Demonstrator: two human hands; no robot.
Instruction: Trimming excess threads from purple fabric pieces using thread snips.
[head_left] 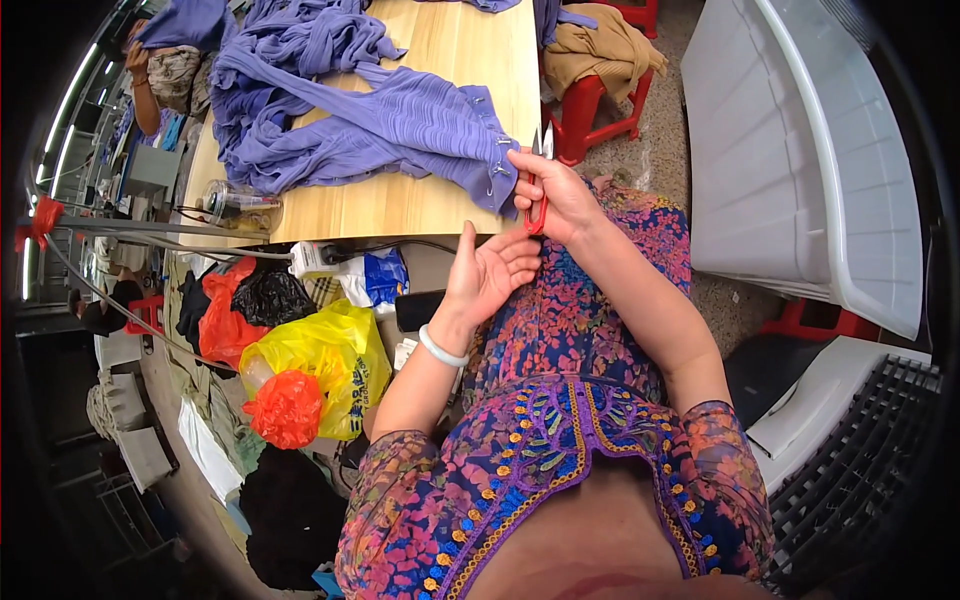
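My left hand (490,270) sits open-palmed and empty just below the grip, right hand (555,195) clamped on red thread snips (540,190) touching the purple garment (390,130) hanging off the surface (400,205) edge, so a sloppy snip could probably nick fabric.

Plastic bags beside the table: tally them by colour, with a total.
Yellow plastic bag: 1
Orange-red plastic bags: 2
Black plastic bag: 1
Blue-and-white plastic bag: 1
Total: 5
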